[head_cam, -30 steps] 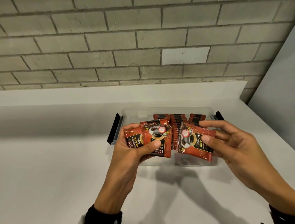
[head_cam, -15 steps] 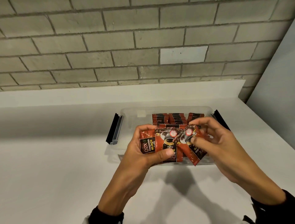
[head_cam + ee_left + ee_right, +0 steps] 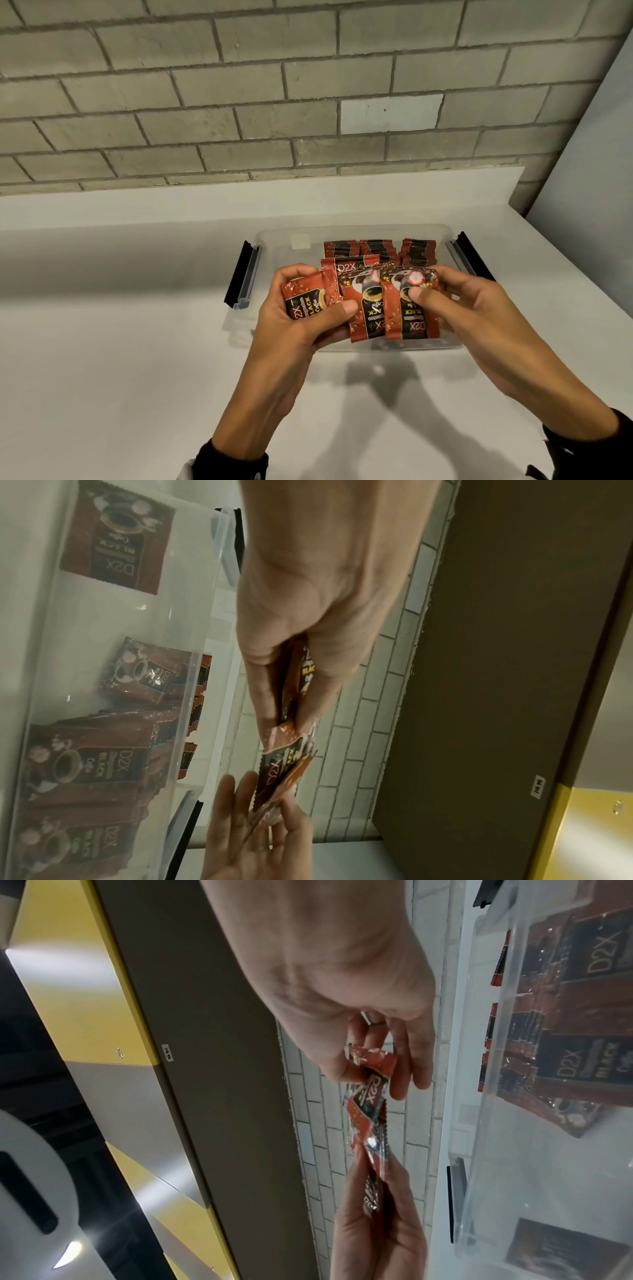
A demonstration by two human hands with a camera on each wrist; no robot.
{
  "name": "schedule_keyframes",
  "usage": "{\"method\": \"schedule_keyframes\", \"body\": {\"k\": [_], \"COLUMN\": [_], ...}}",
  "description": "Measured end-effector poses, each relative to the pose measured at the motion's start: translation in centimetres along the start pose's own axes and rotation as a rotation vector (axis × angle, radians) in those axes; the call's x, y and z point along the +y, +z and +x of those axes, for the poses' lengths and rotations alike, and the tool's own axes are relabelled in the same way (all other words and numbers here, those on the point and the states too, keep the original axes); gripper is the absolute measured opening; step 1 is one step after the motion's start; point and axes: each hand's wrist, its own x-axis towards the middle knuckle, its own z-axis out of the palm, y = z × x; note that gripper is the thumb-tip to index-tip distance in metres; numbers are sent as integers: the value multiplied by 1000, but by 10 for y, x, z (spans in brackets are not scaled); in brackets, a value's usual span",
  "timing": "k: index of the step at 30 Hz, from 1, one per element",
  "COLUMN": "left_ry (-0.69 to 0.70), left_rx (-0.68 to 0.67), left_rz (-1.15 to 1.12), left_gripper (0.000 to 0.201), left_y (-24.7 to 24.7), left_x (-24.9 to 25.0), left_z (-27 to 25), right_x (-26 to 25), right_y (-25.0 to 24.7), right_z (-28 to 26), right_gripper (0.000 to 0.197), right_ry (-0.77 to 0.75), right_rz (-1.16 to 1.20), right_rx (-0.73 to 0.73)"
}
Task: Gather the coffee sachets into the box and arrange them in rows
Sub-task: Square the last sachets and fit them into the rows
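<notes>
A clear plastic box with black side latches stands on the white counter, with rows of red-and-black coffee sachets standing along its far side. Above the box's near half my left hand grips a fanned bunch of sachets, thumb on top. My right hand pinches the rightmost sachet against that bunch, thumb on its face. In the left wrist view the bunch of sachets shows edge-on and loose sachets lie flat on the box floor. The pinched sachet shows edge-on in the right wrist view.
The white counter runs to a low white ledge under a grey brick wall. A pale wall panel closes off the right side. The box's black latches stick out to left and right.
My right hand has brought its sachet leftward and turned it upright, laying it beside the bunch in my left hand. Both hands have drawn together above the box.
</notes>
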Motion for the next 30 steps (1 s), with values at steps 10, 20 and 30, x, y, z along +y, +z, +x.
{"method": "schedule_keyframes", "body": {"k": [10,20,30], "left_ry": [5,27,59], "left_rx": [-2,35,-154], "left_rz": [41,140,367], "left_gripper": [36,39,33], "left_y": [3,-3,7], "left_x": [4,6,9], "left_z": [-4,0,-4], "right_x": [0,-22,-24], "right_y": [1,-18,-2], "right_z": [2,3,20], "right_gripper": [37,19,45], "right_ry": [-50,-242,-803], "right_rz": [-76,-360,-1327], "right_rx": [-42,-275,-555]}}
